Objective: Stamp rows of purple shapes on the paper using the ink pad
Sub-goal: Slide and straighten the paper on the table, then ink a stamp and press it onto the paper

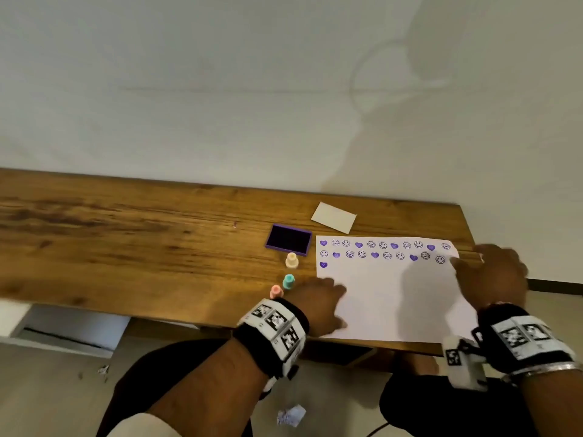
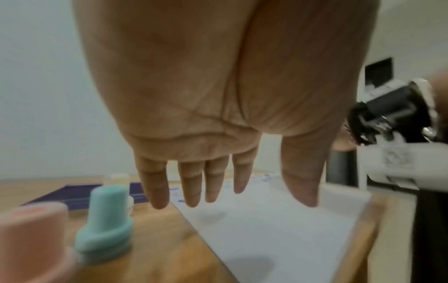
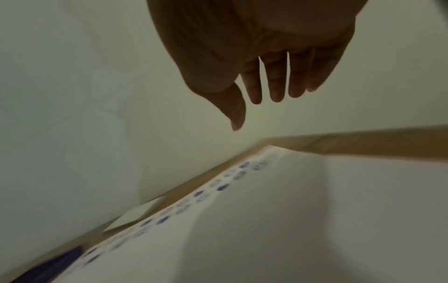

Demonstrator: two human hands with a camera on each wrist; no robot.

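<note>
A white paper [image 1: 388,298] lies on the wooden table [image 1: 142,247], with two rows of purple hearts and smileys and one heart starting a third row. The open purple ink pad [image 1: 289,239] sits left of its top corner. Three small stamps stand left of the paper: cream [image 1: 291,260], teal [image 1: 288,281] and pink [image 1: 276,291]. My left hand [image 1: 318,305] hovers over the paper's left edge, fingers straight [image 2: 211,183], holding nothing. My right hand [image 1: 492,272] is above the paper's right edge, fingers extended [image 3: 276,84], empty.
A beige card, perhaps the pad's lid [image 1: 333,217], lies behind the paper near the wall. The table's right end is just past my right hand. The teal stamp [image 2: 104,222] and pink stamp [image 2: 31,241] stand close to my left wrist.
</note>
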